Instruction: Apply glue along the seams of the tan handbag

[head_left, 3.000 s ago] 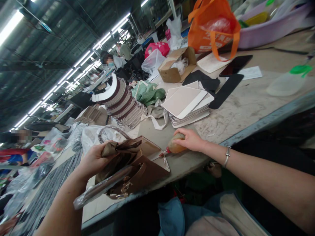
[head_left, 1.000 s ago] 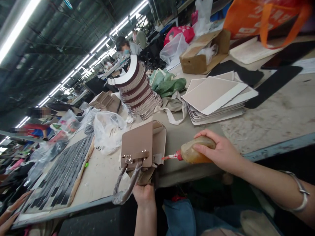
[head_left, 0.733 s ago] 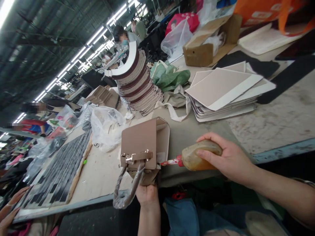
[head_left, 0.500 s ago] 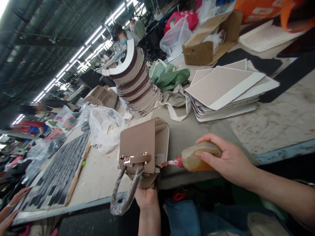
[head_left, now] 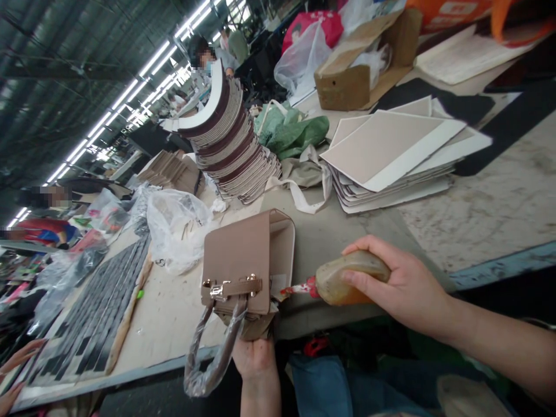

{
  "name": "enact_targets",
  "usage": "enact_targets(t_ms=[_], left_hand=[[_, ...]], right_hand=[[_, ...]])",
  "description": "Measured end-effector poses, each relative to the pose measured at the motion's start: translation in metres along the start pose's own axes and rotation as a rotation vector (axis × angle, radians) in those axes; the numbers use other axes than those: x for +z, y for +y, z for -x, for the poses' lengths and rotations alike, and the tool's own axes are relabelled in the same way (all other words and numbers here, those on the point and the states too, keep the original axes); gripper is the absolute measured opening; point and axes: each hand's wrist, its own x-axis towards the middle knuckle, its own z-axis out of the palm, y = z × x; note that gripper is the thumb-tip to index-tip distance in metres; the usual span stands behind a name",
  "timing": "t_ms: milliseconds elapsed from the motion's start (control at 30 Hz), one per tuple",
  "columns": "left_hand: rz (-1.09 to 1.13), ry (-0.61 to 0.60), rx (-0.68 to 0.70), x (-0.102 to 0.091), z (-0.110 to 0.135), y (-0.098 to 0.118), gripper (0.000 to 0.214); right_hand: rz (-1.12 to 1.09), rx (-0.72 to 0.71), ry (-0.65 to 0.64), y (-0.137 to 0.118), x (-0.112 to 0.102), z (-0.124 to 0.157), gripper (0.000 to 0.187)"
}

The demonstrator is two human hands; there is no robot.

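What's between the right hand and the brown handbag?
In the head view, the amber bottle in the right hand lies between, its red nozzle pointing at the handbag.

The handbag (head_left: 237, 249) is plain taupe, its inside (head_left: 283, 246) pale beige; the squeeze bottle (head_left: 332, 281) is cloudy amber, its red nozzle (head_left: 300, 288) streaked white. The curved strips (head_left: 232, 147) show maroon and beige bands; the carton (head_left: 343, 87) is brown.

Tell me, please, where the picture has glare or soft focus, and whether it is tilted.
In the head view, the ceiling lights are blown out white and run diagonally, so the scene looks tilted; in the head view, the clasp glints on the handbag; also in the head view, the bottle looks fairly crisp, the orange bag softer.
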Motion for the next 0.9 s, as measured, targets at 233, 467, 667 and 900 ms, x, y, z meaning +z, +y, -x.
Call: enact_targets(t_ms=[233,467,667,900], left_hand=[[-0.006,-0.077,-0.035,-0.014,0.001,0.001,0.046],[0.030,-0.121,-0.025,-0.006,0.001,0.000,0.049],[-0.001,-0.049,0.012,-0.003,0.001,-0.001,0.045],[-0.031,-0.003,0.019,-0.004,0.001,0.001,0.044]], right_hand=[[0.068,-0.227,-0.065,0.002,0.000,0.002,0.016],[0.062,-0.250,-0.058,-0.005,-0.005,0.004,0.016],[0.073,-0.142,0.009,-0.003,-0.006,0.002,0.020],[0.078,-0.254,-0.100,0.001,-0.004,0.001,0.015]])
